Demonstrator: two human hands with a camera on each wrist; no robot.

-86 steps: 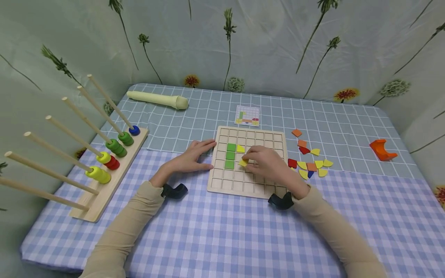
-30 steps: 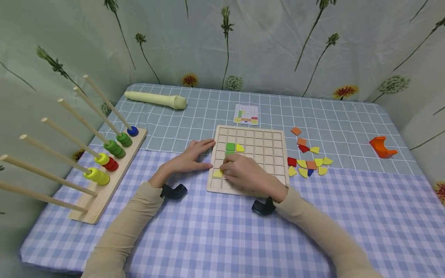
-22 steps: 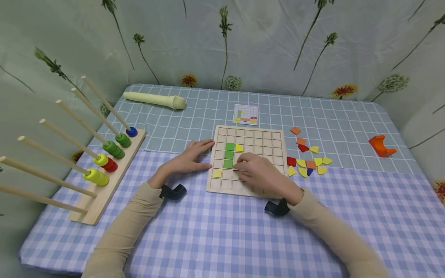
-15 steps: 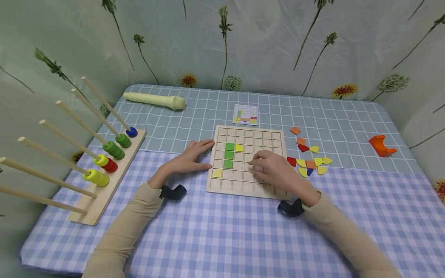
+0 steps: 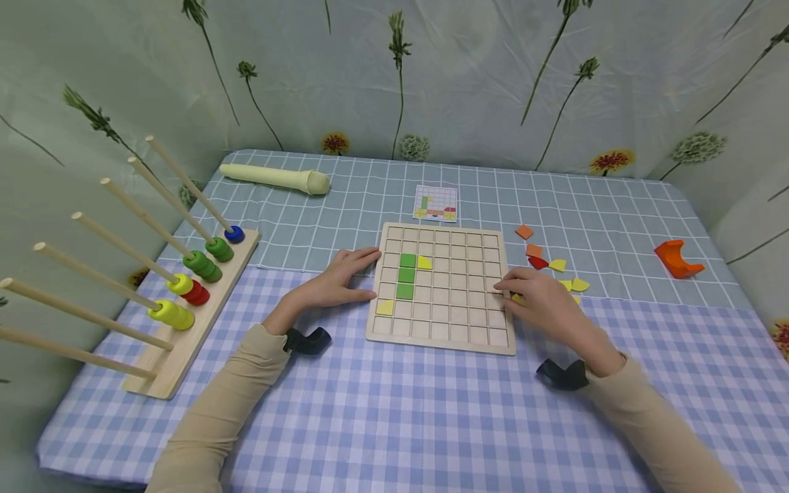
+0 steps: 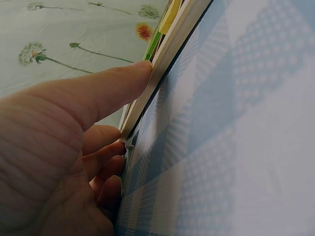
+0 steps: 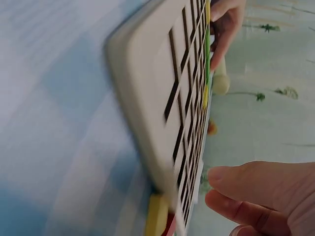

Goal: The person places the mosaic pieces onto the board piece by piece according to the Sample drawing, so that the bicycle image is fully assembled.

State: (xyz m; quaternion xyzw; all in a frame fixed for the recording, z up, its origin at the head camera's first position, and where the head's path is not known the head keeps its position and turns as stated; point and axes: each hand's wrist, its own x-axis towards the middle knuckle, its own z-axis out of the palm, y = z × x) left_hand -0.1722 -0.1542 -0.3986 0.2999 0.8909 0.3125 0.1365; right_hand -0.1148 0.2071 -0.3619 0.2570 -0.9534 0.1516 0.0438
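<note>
A wooden grid board [image 5: 453,236] lies mid-table. In its cells sit several green square tiles [image 5: 406,274] in a column, a yellow tile [image 5: 424,262] beside the top one and another yellow tile [image 5: 385,307] at lower left. Thumb and fingertips of my left hand [image 5: 339,279] touch the board's left edge; the left wrist view shows the thumb [image 6: 133,81] against its side. My right hand [image 5: 545,301] hovers at the right edge, holding nothing, thumb and index finger slightly apart. It partly hides the loose yellow, red and orange tiles [image 5: 533,251] there.
Behind the board lies a small printed pattern card [image 5: 435,203]. A wooden peg stand with coloured rings [image 5: 197,265] stands at left, a pale green stick with a rounded end [image 5: 274,176] at back left. An orange curved block [image 5: 677,259] lies far right.
My right hand has let go of a yellow tile, now in the board's lower left cell, and has moved right across the board to the loose tiles. The left hand has stayed put.
</note>
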